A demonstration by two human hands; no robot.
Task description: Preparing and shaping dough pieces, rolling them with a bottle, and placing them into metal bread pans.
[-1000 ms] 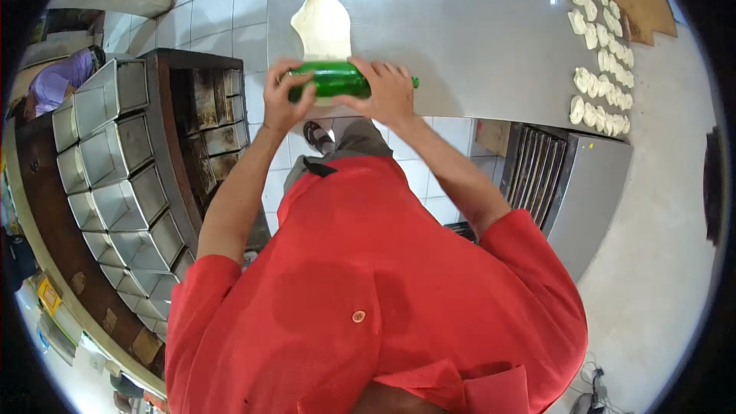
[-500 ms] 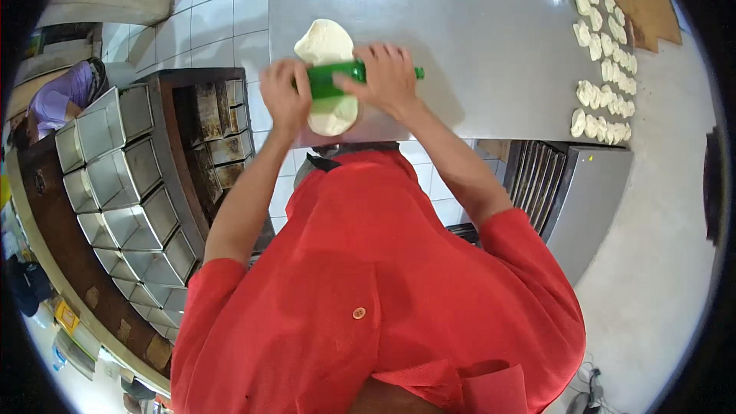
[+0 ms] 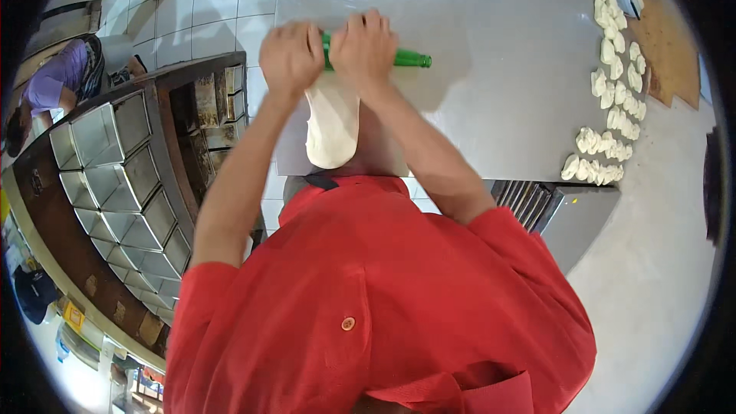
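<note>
A green glass bottle [image 3: 410,58] lies on its side across the far end of a flattened strip of dough [image 3: 333,126], its neck pointing right. My left hand [image 3: 291,60] is closed over the bottle's left part, and my right hand [image 3: 363,52] wraps it near the shoulder. Between the hands only a sliver of green glass shows. The pale dough stretches from under the bottle toward me, ending in a rounded tip close to the table's near edge. Its far end is hidden by the bottle and hands. All of this rests on a metal table [image 3: 491,69].
Several rows of shaped dough pieces [image 3: 611,100] line the table's right side, beside a brown board [image 3: 671,42]. Metal loaf pans [image 3: 115,176] stand on a rack at left. Another person [image 3: 61,80] in purple bends over beyond them. A tray cabinet [image 3: 579,215] stands under the table.
Both hands and the bottle have moved away from me, to the dough's far end. More of the dough's near part now shows, longer than before. The person in purple has shifted.
</note>
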